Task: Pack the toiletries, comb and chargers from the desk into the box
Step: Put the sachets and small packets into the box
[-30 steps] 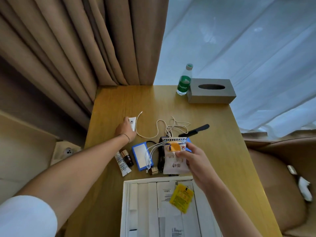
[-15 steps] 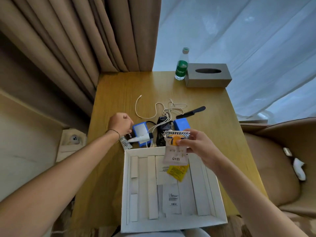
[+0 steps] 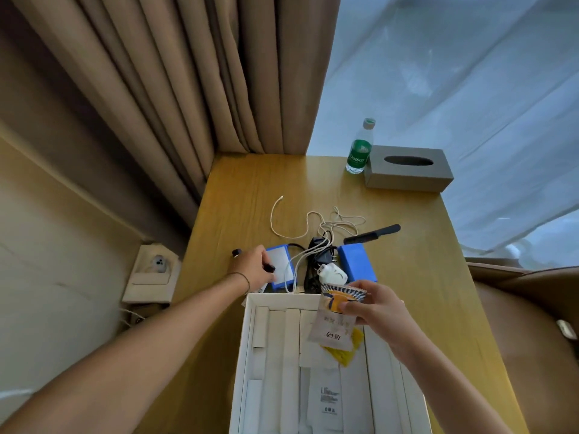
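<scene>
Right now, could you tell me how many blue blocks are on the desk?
2: one blue block beside the left hand, the other blue block right of the black charger. None seems hidden.

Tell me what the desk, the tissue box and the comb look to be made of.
Desk: wood or wood-look laminate, smooth with a slight sheen; lengthwise grain lines show. Tissue box: grey and matte with crisp edges, possibly leatherette or board; unclear. Comb: black, probably plastic, with a faint shine along the handle.

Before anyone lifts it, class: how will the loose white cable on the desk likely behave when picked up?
The white cable lies in slack loops, so it is probably floppy and light. It crosses the black charger, so it may snag or drag that along.
</scene>
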Demonstrator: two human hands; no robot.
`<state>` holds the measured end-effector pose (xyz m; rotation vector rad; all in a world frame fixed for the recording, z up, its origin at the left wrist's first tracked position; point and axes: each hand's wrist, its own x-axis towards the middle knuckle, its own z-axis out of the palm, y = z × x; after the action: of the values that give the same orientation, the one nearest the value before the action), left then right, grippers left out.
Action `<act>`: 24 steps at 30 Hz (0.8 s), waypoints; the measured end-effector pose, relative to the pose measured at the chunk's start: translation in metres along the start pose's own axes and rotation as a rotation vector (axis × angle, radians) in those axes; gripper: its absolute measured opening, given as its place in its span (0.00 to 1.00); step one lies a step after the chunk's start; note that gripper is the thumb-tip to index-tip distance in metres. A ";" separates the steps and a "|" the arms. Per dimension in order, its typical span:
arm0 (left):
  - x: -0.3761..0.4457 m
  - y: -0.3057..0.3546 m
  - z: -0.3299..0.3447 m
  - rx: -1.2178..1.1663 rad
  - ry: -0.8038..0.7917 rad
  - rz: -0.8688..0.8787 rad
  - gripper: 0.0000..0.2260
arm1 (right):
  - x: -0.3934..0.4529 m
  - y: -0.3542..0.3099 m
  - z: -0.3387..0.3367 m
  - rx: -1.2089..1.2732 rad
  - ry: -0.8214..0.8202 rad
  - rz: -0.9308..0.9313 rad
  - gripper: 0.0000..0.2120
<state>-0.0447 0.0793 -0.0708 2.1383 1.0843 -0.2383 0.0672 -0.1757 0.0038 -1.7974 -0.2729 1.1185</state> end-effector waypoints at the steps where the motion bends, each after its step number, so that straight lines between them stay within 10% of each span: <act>1: 0.002 -0.001 0.001 0.055 0.000 0.010 0.17 | -0.001 0.002 0.000 -0.032 0.003 -0.011 0.08; 24: -0.053 0.033 -0.082 -0.306 0.317 0.241 0.07 | -0.005 0.066 0.014 -1.282 -0.289 -0.062 0.08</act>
<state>-0.0651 0.0877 0.0299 2.0402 0.9495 0.3690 0.0349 -0.2041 -0.0485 -2.6334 -1.4637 1.2457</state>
